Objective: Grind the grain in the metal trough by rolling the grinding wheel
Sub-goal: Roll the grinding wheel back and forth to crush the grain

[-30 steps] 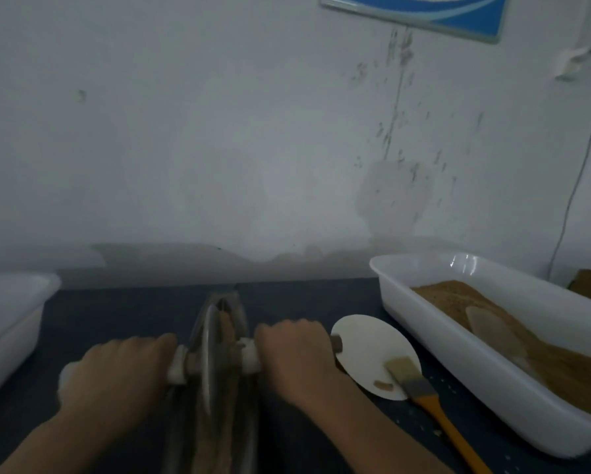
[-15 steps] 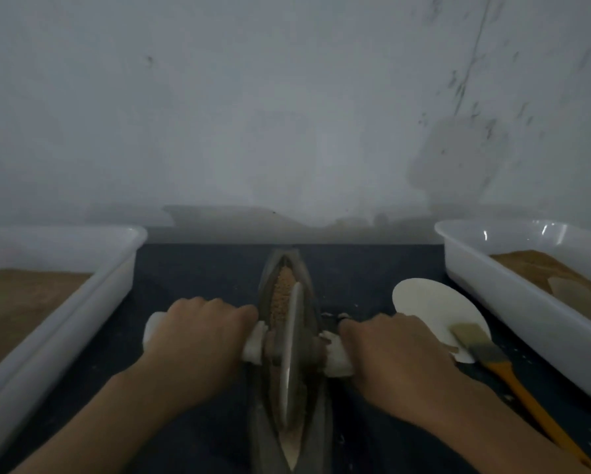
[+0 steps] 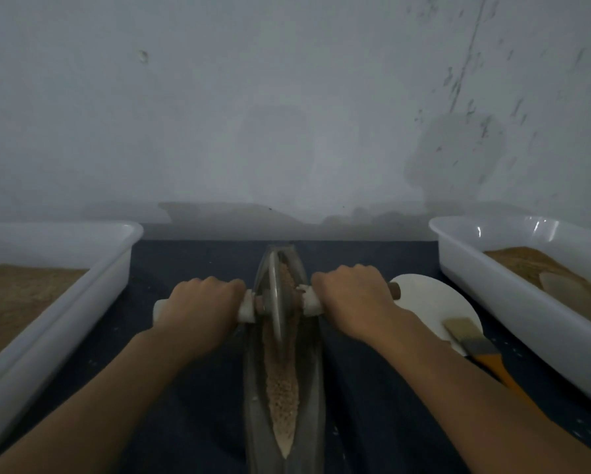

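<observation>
Now 2 hands [image 3: 201, 302] [image 3: 352, 295], 1 grinding wheel [image 3: 276, 302], 2 tubs [image 3: 82, 295] [image 3: 492, 292].

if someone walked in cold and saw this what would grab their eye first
Dead centre, both hands grip the axle handles of a grinding wheel that stands on edge in a long metal trough of pale grain: left hand and right hand on either side. White tubs of brown meal flank the scene, the left tub and the right tub, with an orange-handled brush beside the right one.
</observation>
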Available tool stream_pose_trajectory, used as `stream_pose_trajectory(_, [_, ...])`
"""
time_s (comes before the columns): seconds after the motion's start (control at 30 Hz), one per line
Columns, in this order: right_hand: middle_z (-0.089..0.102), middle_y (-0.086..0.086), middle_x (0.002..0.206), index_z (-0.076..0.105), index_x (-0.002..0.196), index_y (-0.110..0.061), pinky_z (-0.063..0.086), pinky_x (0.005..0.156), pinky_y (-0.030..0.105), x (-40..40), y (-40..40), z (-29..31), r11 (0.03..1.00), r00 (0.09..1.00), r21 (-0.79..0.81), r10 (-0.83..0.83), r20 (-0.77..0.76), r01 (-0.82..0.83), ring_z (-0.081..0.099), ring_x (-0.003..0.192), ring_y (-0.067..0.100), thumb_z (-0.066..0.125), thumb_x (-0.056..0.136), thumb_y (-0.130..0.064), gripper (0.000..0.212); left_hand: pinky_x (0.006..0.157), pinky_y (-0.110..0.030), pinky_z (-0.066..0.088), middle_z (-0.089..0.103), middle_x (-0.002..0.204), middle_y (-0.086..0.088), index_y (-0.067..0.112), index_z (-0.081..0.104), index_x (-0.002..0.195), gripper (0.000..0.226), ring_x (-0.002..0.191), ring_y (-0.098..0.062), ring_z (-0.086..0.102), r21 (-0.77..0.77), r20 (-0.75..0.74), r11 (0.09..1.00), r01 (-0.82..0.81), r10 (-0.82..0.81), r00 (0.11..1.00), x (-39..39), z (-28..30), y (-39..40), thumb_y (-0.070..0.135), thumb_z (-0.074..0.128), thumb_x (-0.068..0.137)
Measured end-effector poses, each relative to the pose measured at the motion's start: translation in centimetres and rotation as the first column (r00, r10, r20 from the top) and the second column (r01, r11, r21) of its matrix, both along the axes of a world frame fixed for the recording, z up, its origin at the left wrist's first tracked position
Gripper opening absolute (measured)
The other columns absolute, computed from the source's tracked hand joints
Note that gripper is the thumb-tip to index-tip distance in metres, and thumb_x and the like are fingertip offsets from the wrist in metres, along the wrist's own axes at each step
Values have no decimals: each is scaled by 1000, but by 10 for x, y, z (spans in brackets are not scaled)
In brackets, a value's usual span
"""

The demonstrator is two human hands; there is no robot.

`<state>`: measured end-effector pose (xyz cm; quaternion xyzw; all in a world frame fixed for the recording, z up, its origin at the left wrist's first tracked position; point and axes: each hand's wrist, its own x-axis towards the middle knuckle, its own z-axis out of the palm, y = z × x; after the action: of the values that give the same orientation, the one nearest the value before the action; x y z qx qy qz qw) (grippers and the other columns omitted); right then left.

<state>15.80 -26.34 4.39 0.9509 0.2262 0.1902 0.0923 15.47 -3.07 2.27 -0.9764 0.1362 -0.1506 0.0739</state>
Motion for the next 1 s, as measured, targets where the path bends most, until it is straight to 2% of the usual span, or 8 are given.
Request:
stream_pose_trajectory(0.17, [61,-5,82,55,93,-27,28,56,27,-48,-19,-6,996,987,56,73,-146,-65,49,63,15,61,82,-31,13,57,-26,24,34,68,15,38,22,78,35,63,-5,33,99,-19,995,-3,5,1000,-51,17,2,46,55,80])
stream_pose_trajectory(0.27, [61,-4,77,52,90,-27,22,51,29,-62,-22,-7,996,990,56,77,-120,-71,56,63,18,62,80,-35,16,50,-24,17,36,66,16,37,24,72,32,61,-5,33,129,45,992,-13,7,999,-67,21,2,52,51,78])
stream_pose_trajectory(0.33, [61,-5,79,51,92,-27,27,53,29,-59,-20,-7,997,992,65,56,-115,-49,58,67,19,62,81,-36,18,51,-24,18,39,67,16,38,26,72,30,60,-3,34,127,44,991,-38,33,999,-65,23,3,55,50,79])
stream_pose_trajectory(0.4, [58,-6,78,52,95,-27,30,59,30,-48,-15,-11,998,993,69,22,-118,-13,52,66,18,61,83,-34,16,53,-26,21,37,67,15,36,26,71,29,57,-4,32,131,24,988,-84,82,996,-55,19,3,54,47,81])
stream_pose_trajectory(0.53, [35,-7,62,49,86,-24,27,56,32,-17,-6,-14,997,999,68,-35,-37,37,35,56,17,62,82,-27,15,54,-27,23,32,64,12,36,29,76,26,53,-5,27,100,19,988,-118,117,993,-24,8,3,50,50,83])
stream_pose_trajectory(0.67, [58,0,81,48,88,-24,29,59,33,3,2,-6,996,997,48,-73,-30,74,40,63,21,63,83,-29,17,57,-28,28,32,64,12,35,29,73,29,55,-7,31,37,2,994,-105,105,994,-4,10,1,47,54,82])
stream_pose_trajectory(0.8, [61,-1,86,49,93,-23,32,61,32,-10,2,-3,997,996,37,-58,-70,61,44,64,18,61,86,-28,15,60,-29,30,32,65,11,34,31,78,25,61,-11,43,56,15,995,-84,83,996,-19,12,-1,44,53,84])
stream_pose_trajectory(1.0, [60,-5,88,48,99,-25,24,58,31,-61,-3,-1,1000,995,-7,-17,-101,16,58,75,18,61,83,-27,21,52,-27,20,33,65,11,43,13,66,46,53,-3,26,80,-52,996,-50,54,997,-67,12,3,45,56,81])
